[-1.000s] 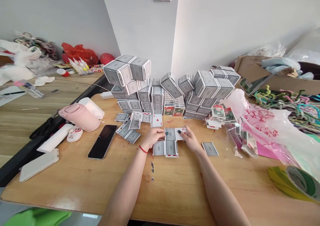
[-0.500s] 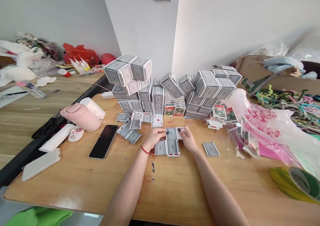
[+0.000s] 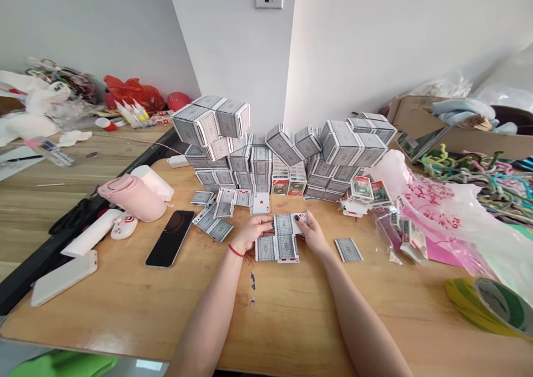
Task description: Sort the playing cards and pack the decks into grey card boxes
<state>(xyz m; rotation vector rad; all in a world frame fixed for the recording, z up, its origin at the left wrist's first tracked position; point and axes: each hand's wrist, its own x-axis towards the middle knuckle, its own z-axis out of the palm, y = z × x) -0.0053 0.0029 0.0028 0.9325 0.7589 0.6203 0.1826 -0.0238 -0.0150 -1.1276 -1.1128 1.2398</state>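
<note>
Head view: cards (image 3: 285,238), wooden table (image 3: 125,310), walls (image 3: 225,49)

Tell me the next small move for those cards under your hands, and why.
I would probably square the playing card under the right hand against the neighbouring card before letting go. It juts out to the right of the group of cards, while the left hand rests at the group's edge and could steady it.

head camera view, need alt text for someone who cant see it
The left hand and right hand touch grey-backed playing cards on a wooden table, in front of tall stacks of card packs.
</note>
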